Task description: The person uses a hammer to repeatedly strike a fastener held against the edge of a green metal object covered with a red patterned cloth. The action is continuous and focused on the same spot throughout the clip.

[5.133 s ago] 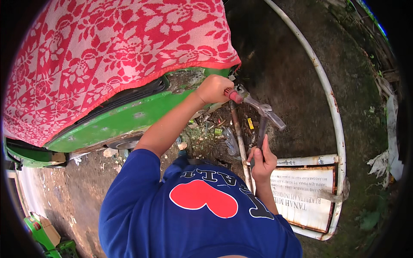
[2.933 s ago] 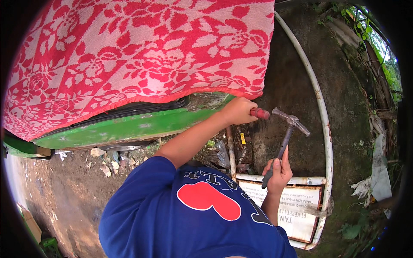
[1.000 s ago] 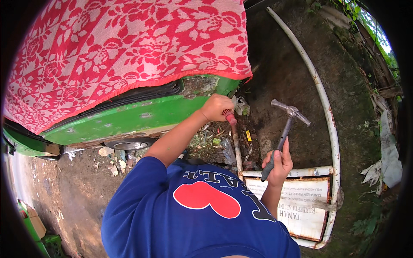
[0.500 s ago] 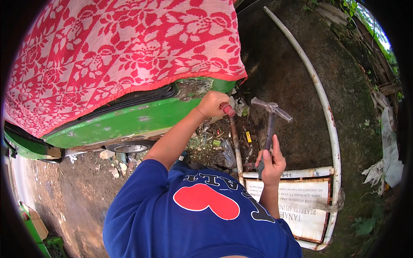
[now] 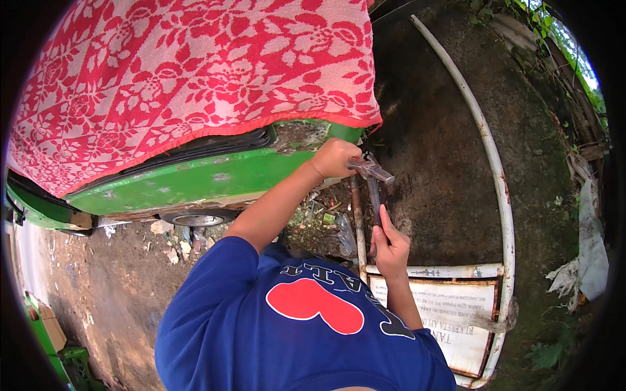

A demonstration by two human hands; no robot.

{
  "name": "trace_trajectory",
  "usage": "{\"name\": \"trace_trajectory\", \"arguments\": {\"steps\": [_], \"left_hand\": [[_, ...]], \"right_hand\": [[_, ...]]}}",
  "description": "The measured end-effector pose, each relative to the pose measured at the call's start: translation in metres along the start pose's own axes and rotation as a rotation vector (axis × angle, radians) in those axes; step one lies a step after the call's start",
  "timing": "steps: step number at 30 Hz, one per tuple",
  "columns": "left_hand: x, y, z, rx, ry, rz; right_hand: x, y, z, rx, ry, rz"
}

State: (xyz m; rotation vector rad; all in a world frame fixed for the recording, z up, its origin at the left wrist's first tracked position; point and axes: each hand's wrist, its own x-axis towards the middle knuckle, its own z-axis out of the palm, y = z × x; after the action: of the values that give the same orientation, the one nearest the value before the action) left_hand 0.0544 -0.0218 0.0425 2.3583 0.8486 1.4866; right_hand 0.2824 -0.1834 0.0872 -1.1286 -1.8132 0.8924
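At the rusty corner of the green vehicle body (image 5: pixel 222 174), my left hand (image 5: pixel 335 158) is closed round a tool. Its red ribbed handle, like a screwdriver's, showed a moment ago; now the hammer head hides the handle end, and the working end is out of sight. My right hand (image 5: pixel 392 253) grips a hammer (image 5: pixel 375 195) by its dark handle, fingers partly stretched along it. The steel head lies right beside my left fist, over the tool's end; whether it touches cannot be made out.
A red and pink floral cloth (image 5: pixel 215 72) drapes over the vehicle. To the right stands a rusty white pipe frame (image 5: pixel 492 156) with a white sign panel (image 5: pixel 450 313). Litter and stones (image 5: pixel 186 247) lie on the dirt below the vehicle, near a wheel (image 5: pixel 197 220).
My right hand has swung the hammer leftward, bringing its head from beside the pipe frame's middle to the tool in my left hand. The left hand has shifted slightly right, still closed.
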Motion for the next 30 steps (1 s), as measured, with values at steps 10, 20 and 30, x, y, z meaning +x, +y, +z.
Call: {"name": "trace_trajectory", "arguments": {"steps": [10,20,30], "left_hand": [[0.002,0.003,-0.008,-0.021,0.078,-0.189],[0.012,0.004,-0.011,-0.017,0.121,-0.202],[0.019,-0.003,-0.013,-0.044,0.144,-0.228]], "right_hand": [[-0.006,-0.008,-0.009,0.208,0.224,-0.139],[0.009,-0.029,-0.004,0.335,0.372,-0.083],[0.029,-0.033,0.001,0.064,0.205,0.002]]}}
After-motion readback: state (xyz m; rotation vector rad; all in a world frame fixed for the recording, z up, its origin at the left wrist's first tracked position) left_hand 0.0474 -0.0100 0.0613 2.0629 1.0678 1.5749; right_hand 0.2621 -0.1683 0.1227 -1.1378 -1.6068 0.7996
